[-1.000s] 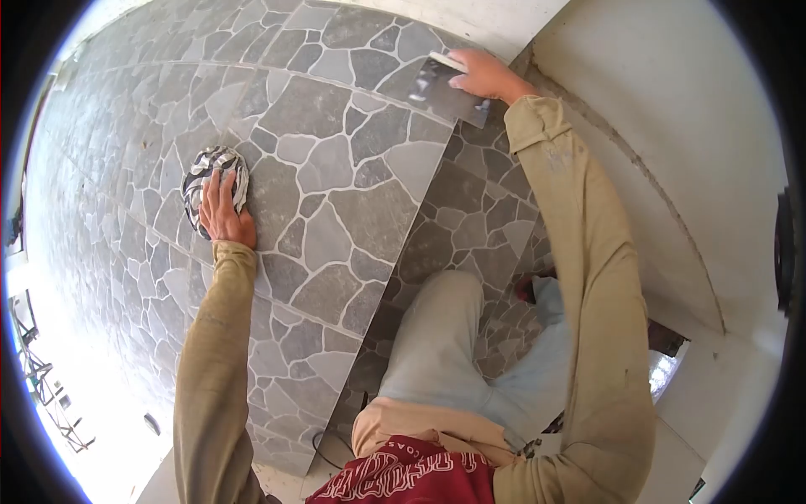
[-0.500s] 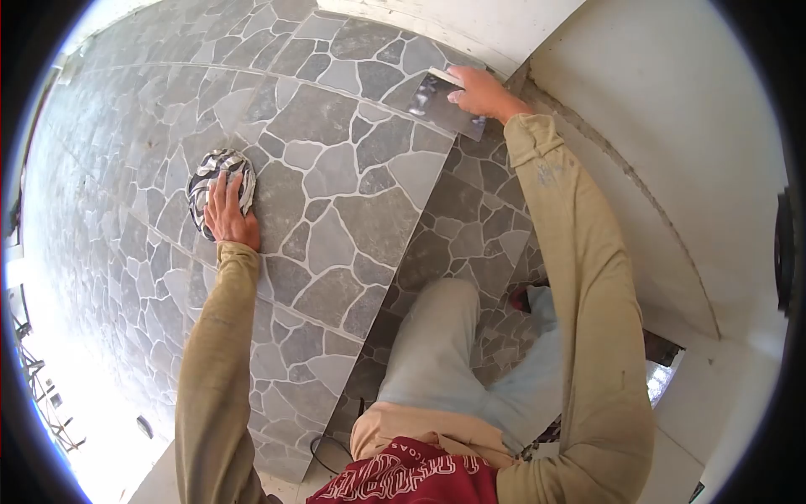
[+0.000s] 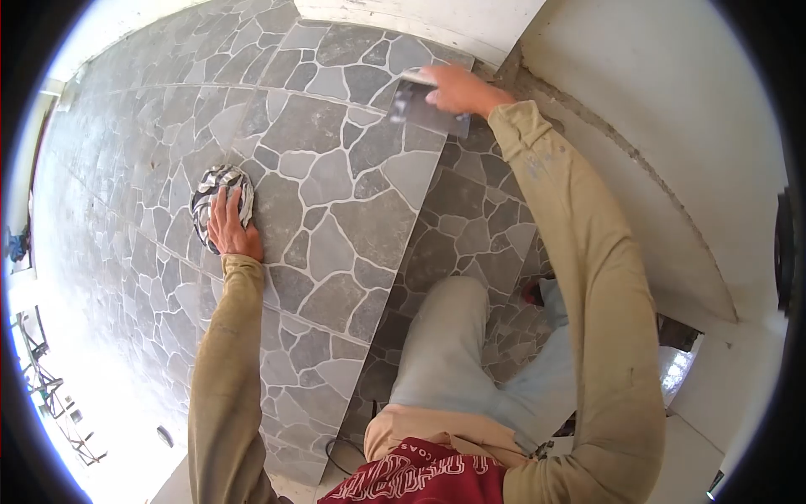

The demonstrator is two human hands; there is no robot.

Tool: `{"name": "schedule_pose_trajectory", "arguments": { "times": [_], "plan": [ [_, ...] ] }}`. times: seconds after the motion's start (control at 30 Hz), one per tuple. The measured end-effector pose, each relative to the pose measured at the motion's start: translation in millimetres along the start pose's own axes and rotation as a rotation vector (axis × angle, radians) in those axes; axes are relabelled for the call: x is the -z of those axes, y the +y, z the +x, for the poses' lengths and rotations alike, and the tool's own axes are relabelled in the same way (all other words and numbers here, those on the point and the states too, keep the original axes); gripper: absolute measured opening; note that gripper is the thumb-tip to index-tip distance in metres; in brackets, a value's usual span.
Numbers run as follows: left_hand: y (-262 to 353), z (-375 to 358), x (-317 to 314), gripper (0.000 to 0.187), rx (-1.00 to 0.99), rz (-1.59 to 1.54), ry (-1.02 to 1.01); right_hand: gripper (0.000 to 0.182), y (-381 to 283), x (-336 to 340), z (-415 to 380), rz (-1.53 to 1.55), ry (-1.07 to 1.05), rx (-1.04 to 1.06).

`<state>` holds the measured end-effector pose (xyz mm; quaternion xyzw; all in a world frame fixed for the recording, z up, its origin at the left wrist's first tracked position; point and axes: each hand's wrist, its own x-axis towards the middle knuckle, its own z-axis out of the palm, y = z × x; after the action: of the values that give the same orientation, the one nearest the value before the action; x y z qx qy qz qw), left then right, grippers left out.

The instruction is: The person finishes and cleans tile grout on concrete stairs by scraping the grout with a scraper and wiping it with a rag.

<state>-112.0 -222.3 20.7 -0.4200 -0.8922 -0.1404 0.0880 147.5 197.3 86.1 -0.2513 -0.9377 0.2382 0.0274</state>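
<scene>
My left hand (image 3: 231,229) lies flat with its fingers stretched over a bunched black-and-white cloth (image 3: 240,178). The cloth rests on a stone-patterned tile floor (image 3: 327,181) with pale joint lines. At the upper right, my right hand (image 3: 462,89) is closed around a flat rectangular trowel (image 3: 426,111), smeared by motion. The trowel's grey, shiny face is over the tiles close to the wall corner. My fingers and palm hide most of its handle.
A straight tile edge (image 3: 401,267) runs beside my bent knee (image 3: 449,315), with more patterned tile on its far side. A white wall (image 3: 655,126) curves along the right, with a rough crack at its foot. Bright light washes out the left side.
My right hand and the trowel have moved a little to the left over the tiles. My left hand stays on the cloth. The view has shifted slightly.
</scene>
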Motion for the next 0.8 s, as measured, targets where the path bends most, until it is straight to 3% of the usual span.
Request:
{"name": "schedule_pose_trajectory", "arguments": {
  "times": [0.07,0.2,0.27,0.33,0.37,0.43,0.47,0.5,0.53,0.57,0.6,0.67,0.7,0.77,0.8],
  "plan": [
    [5.3,0.0,3.4,0.073,0.012,-0.043,0.000,0.050,-17.9,-1.8,-7.4,-0.065,-0.265,0.026],
    [-7.1,1.3,-9.7,0.075,0.092,-0.116,0.061,0.048,7.9,8.9,-44.3,0.219,0.117,0.091],
    [-6.3,20.5,7.0,0.073,0.147,0.001,0.033,0.041,-5.5,15.4,-105.2,0.304,0.109,0.137],
    [1.5,68.3,6.3,0.071,0.397,0.080,-0.096,0.033,-26.5,31.3,-189.0,0.489,0.038,-0.126],
    [-36.4,97.4,-31.4,0.066,0.322,0.088,-0.059,0.034,-18.6,30.8,-231.5,0.458,0.027,-0.207],
    [-16.2,147.0,-59.2,0.063,0.254,-0.093,-0.062,0.038,16.3,1.5,-311.4,0.525,0.130,-0.419],
    [36.4,165.7,-64.9,0.065,0.307,-0.024,-0.229,0.039,39.5,-18.9,-351.8,0.577,0.144,-0.574],
    [146.5,154.3,-18.2,0.068,0.387,0.010,-0.381,0.039,57.0,-40.4,-387.6,0.579,0.196,-0.713],
    [188.0,134.0,-69.4,0.071,-0.046,0.299,-0.344,0.039,73.3,-61.7,-418.0,0.581,0.253,-0.843],
    [273.9,102.6,-62.1,0.062,-0.223,0.326,-0.370,0.040,95.4,-91.9,-448.0,0.473,0.269,-0.883],
    [349.6,65.9,-58.3,0.062,-0.260,0.057,-0.599,0.041,108.0,-115.8,-470.5,0.370,0.281,-0.919],
    [447.4,-11.1,-25.6,0.059,-0.586,-0.390,-1.107,0.041,106.1,-131.4,-483.2,0.246,0.228,-0.888],
    [479.4,-57.9,-56.7,0.059,-0.722,-0.591,-0.857,0.042,107.4,-137.6,-486.4,0.106,0.179,-0.882],
    [501.5,-54.3,-15.7,0.056,-0.767,-0.623,-0.901,0.048,123.7,-138.3,-494.5,0.153,0.159,-0.904],
    [494.1,-39.4,-14.1,0.048,-0.659,-0.700,-0.745,0.054,129.6,-140.8,-501.0,0.202,0.139,-0.943]
  ]
}}
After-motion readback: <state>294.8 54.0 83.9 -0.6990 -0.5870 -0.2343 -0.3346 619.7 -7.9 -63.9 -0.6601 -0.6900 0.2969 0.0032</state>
